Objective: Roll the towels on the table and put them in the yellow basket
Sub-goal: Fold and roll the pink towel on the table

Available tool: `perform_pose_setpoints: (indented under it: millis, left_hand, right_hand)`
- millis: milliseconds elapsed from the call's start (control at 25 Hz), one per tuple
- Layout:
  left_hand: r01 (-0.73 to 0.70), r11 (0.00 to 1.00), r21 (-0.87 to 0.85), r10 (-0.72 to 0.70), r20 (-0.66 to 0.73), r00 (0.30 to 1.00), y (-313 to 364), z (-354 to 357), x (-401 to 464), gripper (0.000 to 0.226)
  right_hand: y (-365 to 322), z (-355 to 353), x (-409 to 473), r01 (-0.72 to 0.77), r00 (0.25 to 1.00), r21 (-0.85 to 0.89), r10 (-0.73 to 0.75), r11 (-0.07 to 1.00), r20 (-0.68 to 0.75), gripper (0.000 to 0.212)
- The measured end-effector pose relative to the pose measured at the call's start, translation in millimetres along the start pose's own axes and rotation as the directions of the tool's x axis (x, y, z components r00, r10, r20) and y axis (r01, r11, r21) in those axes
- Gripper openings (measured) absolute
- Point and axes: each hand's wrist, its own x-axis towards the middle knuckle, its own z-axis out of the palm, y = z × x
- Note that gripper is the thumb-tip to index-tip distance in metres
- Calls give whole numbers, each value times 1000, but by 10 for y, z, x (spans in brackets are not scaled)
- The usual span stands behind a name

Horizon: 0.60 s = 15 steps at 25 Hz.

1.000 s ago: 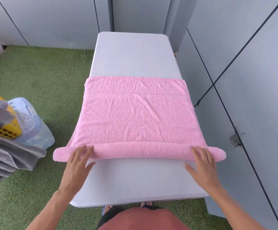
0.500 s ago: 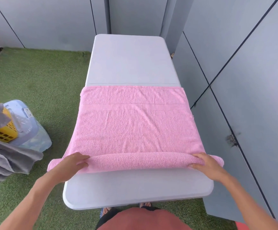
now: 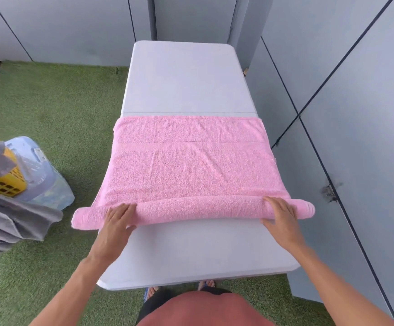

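Pink towel (image 3: 191,170) half-rolled across table; yellow basket (image 3: 5,184) on grass.

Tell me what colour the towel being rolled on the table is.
Pink. The towel shows plainly in the head view, with a woven band across its far end.

surface: white table (image 3: 186,85) | on it: pink towel (image 3: 191,165), near edge rolled, ends overhanging both sides

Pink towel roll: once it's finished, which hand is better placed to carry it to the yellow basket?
Left, probably. The yellow basket sits on the grass off the table's left side, nearer the left hand on the pink towel; the right hand is at the roll's opposite end.
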Motion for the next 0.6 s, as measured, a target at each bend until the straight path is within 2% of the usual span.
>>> perform_pose_setpoints:
  millis: [80, 200, 280, 360, 400, 440, 480, 560, 600]
  left_hand:
    - [93, 992, -83, -83, 114, 990, -25, -166, 268, 55]
    - [129, 990, -57, -109, 264, 958, -73, -332, 384, 52]
    - [130, 991, 6, -120, 440, 890, -100, -426, 307, 52]
    - [186, 981, -59, -126, 539, 833, -145, -476, 291, 45]
    - [225, 962, -155, -119, 502, 857, -159, -485, 293, 38]
    - [228, 943, -243, -124, 382, 916, -154, -483, 296, 31]
    - [187, 944, -273, -136, 196, 971, -149, -465, 303, 25]
    - [75, 983, -165, -96, -124, 988, -101, -377, 263, 19]
    - [40, 994, -98, -59, -202, 978, -56, -283, 184, 21]
  right_hand:
    - [-35, -74, 156, -29, 999, 37, 27, 999, 37, 57]
    - [-9, -141, 139, -18, 997, 95, 11, 995, 76, 50]
    - [48, -253, 10, -90, 977, 192, 49, 977, 208, 50]
    - [99, -399, -27, -230, 908, 272, 106, 935, 404, 50]
    - [92, -451, 0, -267, 895, 323, 110, 908, 433, 47]
    - [79, -459, 48, -279, 914, 383, 122, 880, 386, 43]
    - [19, -452, 83, -265, 948, 436, 151, 860, 280, 38]
    - [-101, -335, 87, -140, 987, 392, 160, 909, -19, 30]
    - [-134, -241, 45, -65, 989, 283, 98, 957, -106, 31]
